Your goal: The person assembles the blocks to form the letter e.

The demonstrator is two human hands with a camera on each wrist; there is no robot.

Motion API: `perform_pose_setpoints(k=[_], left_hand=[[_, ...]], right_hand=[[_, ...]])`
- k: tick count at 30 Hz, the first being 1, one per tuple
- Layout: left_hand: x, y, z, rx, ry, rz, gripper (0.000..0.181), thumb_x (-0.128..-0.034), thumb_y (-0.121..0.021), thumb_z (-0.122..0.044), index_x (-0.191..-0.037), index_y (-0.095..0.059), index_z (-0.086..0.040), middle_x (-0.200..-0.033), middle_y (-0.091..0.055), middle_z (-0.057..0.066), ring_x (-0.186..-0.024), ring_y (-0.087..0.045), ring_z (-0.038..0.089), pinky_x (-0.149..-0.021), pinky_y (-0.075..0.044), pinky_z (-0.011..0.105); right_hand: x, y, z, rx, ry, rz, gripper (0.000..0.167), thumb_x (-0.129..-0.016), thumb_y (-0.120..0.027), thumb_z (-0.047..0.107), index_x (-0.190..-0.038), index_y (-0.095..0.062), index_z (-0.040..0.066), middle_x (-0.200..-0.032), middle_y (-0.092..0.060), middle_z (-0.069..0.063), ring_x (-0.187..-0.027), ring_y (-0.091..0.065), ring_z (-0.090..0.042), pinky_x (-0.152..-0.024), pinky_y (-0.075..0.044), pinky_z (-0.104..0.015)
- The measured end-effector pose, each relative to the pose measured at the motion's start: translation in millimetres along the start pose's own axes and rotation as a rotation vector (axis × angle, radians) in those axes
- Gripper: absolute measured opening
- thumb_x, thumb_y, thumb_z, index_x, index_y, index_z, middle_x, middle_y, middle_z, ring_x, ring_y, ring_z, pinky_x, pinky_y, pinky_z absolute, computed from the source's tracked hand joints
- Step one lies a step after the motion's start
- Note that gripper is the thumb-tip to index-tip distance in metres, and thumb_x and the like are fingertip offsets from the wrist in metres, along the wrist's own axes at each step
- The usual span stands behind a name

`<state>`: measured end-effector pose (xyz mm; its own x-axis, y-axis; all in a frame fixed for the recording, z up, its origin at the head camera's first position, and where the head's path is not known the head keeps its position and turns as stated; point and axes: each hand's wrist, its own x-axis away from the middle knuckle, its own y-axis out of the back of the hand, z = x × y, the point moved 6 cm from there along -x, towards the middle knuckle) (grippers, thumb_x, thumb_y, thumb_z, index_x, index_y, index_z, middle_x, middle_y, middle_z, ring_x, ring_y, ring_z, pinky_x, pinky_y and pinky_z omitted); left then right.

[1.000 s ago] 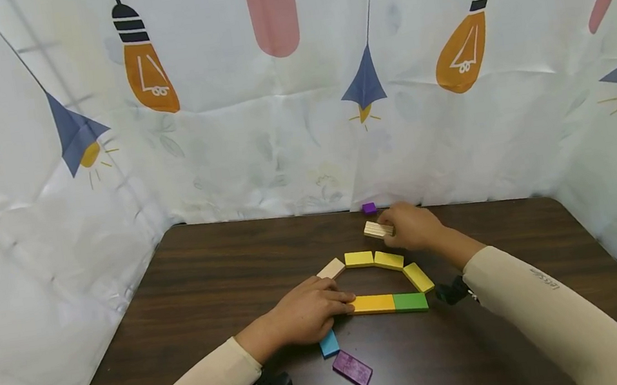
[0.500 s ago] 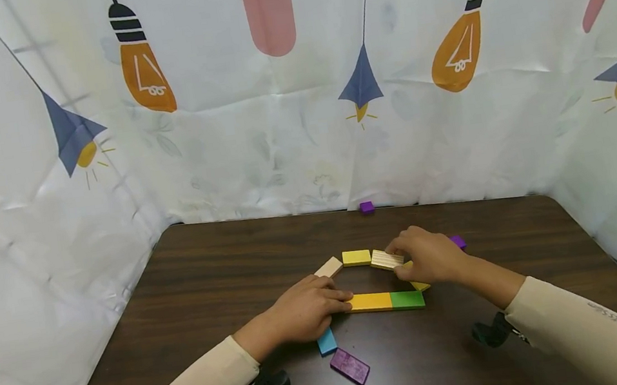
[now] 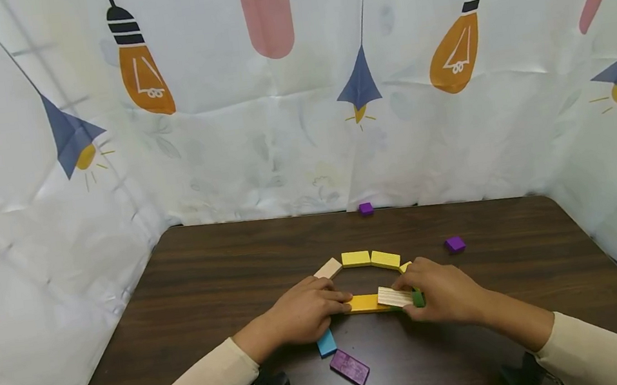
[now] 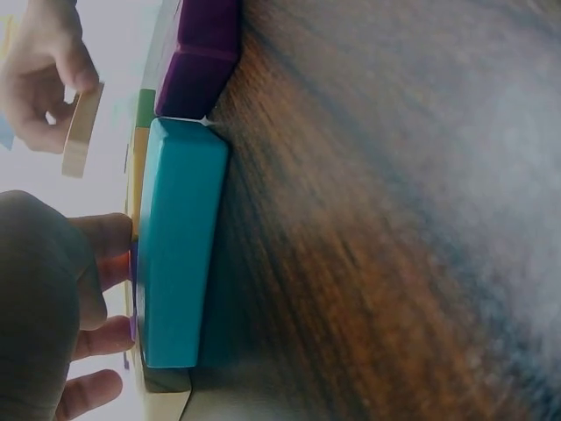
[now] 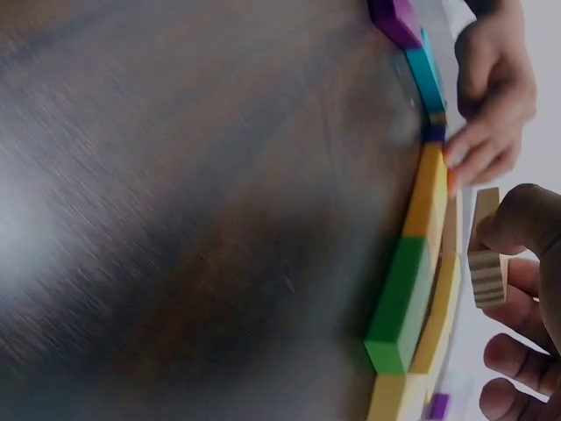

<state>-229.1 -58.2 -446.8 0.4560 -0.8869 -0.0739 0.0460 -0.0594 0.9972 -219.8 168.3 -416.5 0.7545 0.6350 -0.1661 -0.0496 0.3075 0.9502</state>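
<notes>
My right hand [image 3: 444, 291] pinches a plain wooden block [image 3: 394, 296] between thumb and fingers. In the right wrist view the wooden block [image 5: 487, 276] is held up off the row. Under it in the head view lie an orange block [image 3: 363, 304] and a partly covered green block [image 3: 418, 299], end to end. My left hand [image 3: 309, 309] rests its extended fingertips on the row's left part, where the left wrist view shows a bit of dark purple beneath them. Just below that hand are a light blue block [image 3: 326, 343] and a purple block [image 3: 350, 368].
Behind the row, a pale wooden block [image 3: 328, 268] and several yellow blocks [image 3: 356, 259] form an arc. Two small purple blocks lie farther off, one at the table's back edge [image 3: 366, 208], another to the right [image 3: 455, 245]. A patterned cloth [image 3: 256, 154] surrounds the dark table.
My right hand has carried the wooden block from the table's back toward me, past the yellow arc to above the orange and green blocks. The left hand has stayed in place.
</notes>
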Motion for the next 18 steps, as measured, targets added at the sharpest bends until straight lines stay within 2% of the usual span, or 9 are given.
perform_pose_setpoints(k=[8,18], left_hand=[[0.4,1.2,0.4,0.003,0.003,-0.008,0.037,-0.1002,-0.058,-0.015,-0.133,-0.072,-0.026,-0.142,-0.060,-0.011,-0.116,-0.056,0.016,-0.102,-0.044,0.035],[0.2,-0.4,0.9,-0.004,0.004,-0.013,0.036,-0.1007,-0.058,-0.017,-0.133,-0.071,-0.026,-0.142,-0.060,-0.012,-0.117,-0.056,0.016,-0.103,-0.043,0.035]], right_hand=[[16.1,-10.6,21.3,-0.025,0.094,0.006,0.031,-0.081,-0.084,0.027,-0.110,-0.075,0.021,-0.100,-0.063,0.014,-0.090,-0.054,-0.004,-0.063,-0.050,-0.021],[27.4,-23.3,40.4,-0.085,0.175,0.046,0.031,-0.082,-0.083,0.027,-0.111,-0.073,0.024,-0.101,-0.060,0.016,-0.094,-0.054,-0.001,-0.067,-0.051,-0.021]])
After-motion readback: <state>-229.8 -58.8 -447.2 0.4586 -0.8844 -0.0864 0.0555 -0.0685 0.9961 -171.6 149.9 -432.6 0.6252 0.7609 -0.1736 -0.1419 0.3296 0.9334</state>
